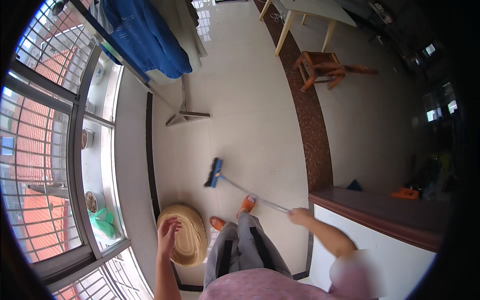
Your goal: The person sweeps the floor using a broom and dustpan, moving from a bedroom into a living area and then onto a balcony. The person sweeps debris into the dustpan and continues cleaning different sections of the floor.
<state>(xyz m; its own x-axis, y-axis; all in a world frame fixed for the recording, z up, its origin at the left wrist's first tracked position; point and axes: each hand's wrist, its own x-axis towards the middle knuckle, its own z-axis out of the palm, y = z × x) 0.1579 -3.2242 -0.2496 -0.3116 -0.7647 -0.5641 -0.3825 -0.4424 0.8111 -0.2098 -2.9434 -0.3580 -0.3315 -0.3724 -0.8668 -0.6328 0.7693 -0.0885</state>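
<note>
My right hand (301, 216) grips the end of a thin grey broom handle (258, 197). The handle slants across the tiled floor (258, 138) to a blue broom head (214, 173) with dark bristles, off to the left ahead of my feet. My left hand (169, 230) is raised with its fingers loosely apart and nothing in it. Below that hand, in this view, lies an oval woven basket or stool (193, 234), tan in colour, by the left wall. A faint scatter of small specks (273, 172) shows on the tiles right of the broom.
A metal clothes rack (183, 113) with a blue garment (144, 41) stands ahead on the left. Barred windows with potted plants (93, 201) line that side. On the right are a wooden chair (320, 69), a light table (315, 9) and a ledge with brown trim (371, 221).
</note>
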